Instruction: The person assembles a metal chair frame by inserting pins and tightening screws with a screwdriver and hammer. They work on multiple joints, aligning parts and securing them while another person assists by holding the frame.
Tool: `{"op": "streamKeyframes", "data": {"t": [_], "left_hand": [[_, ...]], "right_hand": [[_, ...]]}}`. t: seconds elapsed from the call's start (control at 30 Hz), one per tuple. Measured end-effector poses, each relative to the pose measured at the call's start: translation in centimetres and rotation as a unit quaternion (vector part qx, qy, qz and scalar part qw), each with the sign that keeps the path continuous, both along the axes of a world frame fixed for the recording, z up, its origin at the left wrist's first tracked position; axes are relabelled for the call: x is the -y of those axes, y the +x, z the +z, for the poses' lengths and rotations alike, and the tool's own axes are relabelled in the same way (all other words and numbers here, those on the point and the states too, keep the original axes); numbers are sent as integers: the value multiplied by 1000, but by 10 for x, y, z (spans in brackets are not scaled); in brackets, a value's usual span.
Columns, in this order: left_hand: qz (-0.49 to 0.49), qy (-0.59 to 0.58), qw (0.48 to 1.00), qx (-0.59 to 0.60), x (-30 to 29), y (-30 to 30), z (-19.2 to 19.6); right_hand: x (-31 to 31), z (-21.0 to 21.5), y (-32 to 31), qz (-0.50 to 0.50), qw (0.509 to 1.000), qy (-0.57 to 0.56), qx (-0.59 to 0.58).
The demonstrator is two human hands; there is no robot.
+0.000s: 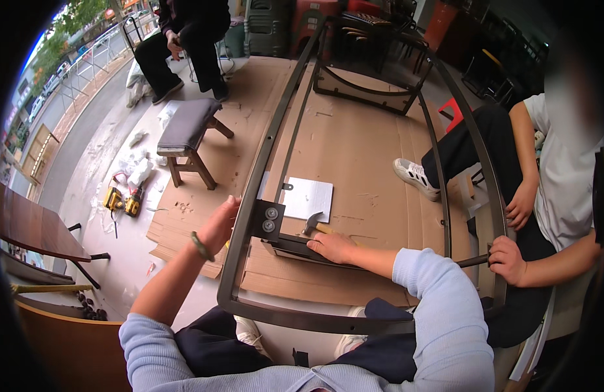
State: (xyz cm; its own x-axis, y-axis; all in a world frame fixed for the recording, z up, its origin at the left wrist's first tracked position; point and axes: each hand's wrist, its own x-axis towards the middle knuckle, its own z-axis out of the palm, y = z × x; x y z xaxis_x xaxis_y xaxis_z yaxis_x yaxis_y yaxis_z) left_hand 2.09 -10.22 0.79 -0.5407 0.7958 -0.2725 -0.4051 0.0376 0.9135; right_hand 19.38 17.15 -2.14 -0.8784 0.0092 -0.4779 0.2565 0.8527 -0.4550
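Note:
A large dark metal frame [266, 153] stands in front of me over the cardboard. My left hand [218, 228], with a bracelet at its wrist, is at the outer side of the left rail; its fingers meet the rail and are partly hidden by it. My right hand [331, 248] grips the lower crossbar [285, 245] from above. Beside it is a corner plate [268, 220] with two round bolt-like fittings. A hammer [313, 224] with a yellow handle shows just beyond my right hand, its handle partly covered. A white sheet [308, 198] lies behind it.
A co-worker's hand [508, 261] holds the frame's right side. Another person [191, 46] sits at the back left. A padded stool [192, 127], two yellow power drills [123, 201] and plastic bags [140, 171] are at left. A wooden tabletop [34, 228] stands nearer.

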Motion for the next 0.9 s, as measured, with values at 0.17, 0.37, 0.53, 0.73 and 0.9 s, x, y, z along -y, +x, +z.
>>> {"op": "streamKeyframes", "data": {"t": [0.17, 0.37, 0.53, 0.73, 0.9], "left_hand": [[-5, 11, 1000, -14, -17, 39, 96], [5, -30, 992, 122, -15, 47, 96], [9, 55, 998, 2, -16, 48, 74], [-3, 114, 991, -74, -19, 48, 76], [93, 66, 979, -170, -3, 62, 94]], "right_hand": [[-1, -1, 0, -2, 1000, -15, 2], [-4, -12, -10, 29, 997, -56, -47], [0, 81, -28, -78, 873, -140, -462], [44, 159, -34, 241, 770, 56, -588], [50, 160, -37, 234, 792, -14, -564]]}}
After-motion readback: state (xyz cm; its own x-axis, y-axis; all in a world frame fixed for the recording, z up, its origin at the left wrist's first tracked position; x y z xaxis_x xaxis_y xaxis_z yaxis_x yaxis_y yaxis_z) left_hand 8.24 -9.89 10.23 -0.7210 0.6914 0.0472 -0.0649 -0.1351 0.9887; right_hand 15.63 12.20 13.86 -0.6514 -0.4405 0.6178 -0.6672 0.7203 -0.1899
